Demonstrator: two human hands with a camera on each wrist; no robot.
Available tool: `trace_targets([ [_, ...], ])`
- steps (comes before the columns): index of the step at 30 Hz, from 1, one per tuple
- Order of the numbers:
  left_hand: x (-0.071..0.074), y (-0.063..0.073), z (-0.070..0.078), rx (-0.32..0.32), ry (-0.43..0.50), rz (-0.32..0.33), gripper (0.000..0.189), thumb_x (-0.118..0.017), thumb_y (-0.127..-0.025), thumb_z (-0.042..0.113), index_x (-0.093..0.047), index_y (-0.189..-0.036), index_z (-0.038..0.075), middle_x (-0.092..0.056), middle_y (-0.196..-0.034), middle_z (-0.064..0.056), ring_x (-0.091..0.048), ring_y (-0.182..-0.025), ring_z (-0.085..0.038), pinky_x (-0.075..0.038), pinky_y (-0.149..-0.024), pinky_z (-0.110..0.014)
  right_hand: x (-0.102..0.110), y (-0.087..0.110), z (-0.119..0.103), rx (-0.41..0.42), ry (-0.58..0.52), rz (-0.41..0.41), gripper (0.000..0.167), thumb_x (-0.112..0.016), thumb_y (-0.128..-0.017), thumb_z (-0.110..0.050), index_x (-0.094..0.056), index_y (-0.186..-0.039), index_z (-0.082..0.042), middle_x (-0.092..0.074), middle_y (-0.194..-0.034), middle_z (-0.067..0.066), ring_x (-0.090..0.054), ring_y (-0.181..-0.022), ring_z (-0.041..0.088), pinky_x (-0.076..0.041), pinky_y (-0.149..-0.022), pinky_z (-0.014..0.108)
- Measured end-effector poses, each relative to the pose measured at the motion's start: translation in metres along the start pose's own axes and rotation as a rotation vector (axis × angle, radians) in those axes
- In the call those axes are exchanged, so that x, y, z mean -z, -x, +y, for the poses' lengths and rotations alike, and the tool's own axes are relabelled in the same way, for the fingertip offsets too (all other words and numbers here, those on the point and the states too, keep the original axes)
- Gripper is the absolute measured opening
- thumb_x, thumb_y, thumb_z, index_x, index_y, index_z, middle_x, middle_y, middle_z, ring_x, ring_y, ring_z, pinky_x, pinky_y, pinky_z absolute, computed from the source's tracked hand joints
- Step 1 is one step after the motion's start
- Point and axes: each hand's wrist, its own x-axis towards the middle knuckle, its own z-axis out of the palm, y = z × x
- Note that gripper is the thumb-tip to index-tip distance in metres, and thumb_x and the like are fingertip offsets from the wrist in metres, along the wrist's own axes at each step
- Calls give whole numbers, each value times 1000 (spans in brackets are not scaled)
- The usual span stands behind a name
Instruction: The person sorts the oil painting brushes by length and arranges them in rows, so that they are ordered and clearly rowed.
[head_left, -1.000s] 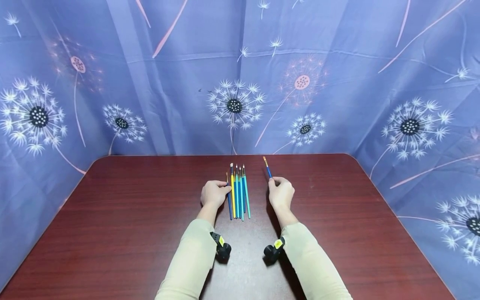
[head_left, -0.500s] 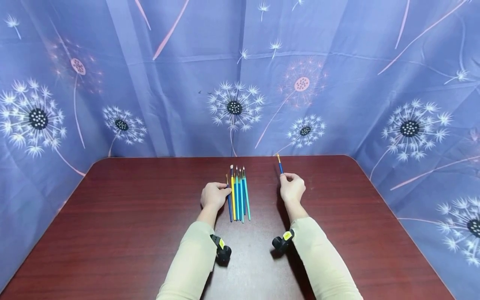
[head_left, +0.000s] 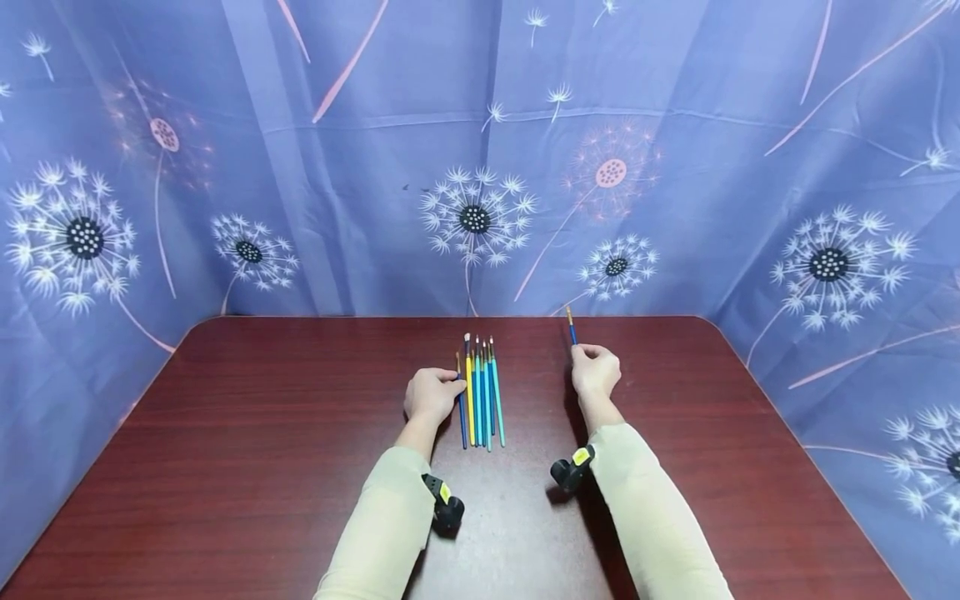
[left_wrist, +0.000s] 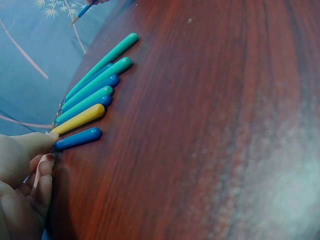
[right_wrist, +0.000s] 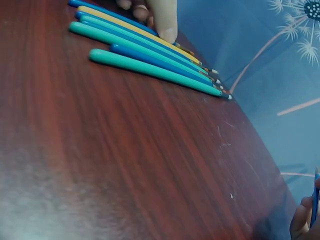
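Note:
Several paintbrushes with teal, blue and yellow handles lie side by side on the table, bristles pointing away. At the left end of this row my left hand (head_left: 431,393) pinches a blue paintbrush (head_left: 463,429) between thumb and fingers, right beside the yellow paintbrush (head_left: 470,412). In the left wrist view the thumb covers the upper part of that blue handle (left_wrist: 80,139). To the right of the row, my right hand (head_left: 597,371) holds another blue paintbrush (head_left: 573,333) by its handle, bristles up and away. The right wrist view catches only part of this hand (right_wrist: 300,220) at its edge.
The dark red wooden table (head_left: 262,467) ends at a straight far edge with rounded corners. A blue curtain (head_left: 360,192) with dandelion prints hangs behind it and along both sides. A small black camera sits on each wrist.
My right hand has moved to the right and slightly away with its paintbrush, widening the gap from the row. My left hand stays at the blue paintbrush. The whole head view has shifted slightly.

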Motion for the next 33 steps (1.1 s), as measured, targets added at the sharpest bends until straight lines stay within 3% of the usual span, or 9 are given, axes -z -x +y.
trace_targets([
  [7,-2,-1,-1,1,1,6,22,-70,-84,34,-76,-102,24,-73,-103,0,-65,-94,-21,-51,-75,-40,-1,-11,1,-20,22,-7,23,-62,-83,-18,-74,-95,-3,-70,-100,18,-57,-105,31,-44,-95,38],
  [17,-2,0,0,5,5,-4,22,-70,-84,34,-75,-103,24,-73,-104,0,-65,-95,-22,-51,-75,-40,4,-21,1,-93,209,-75,29,-55,-85,-27,-74,-101,-14,-70,-109,11,-62,-103,31,-48,-86,44],
  [33,0,0,1,-17,-13,4,23,-69,-84,34,-75,-104,23,-74,-97,1,-67,-91,-20,-51,-74,-40,0,-26,4,-111,291,-108,29,-52,-85,-29,-74,-101,-19,-69,-111,8,-62,-104,29,-47,-85,45],
])
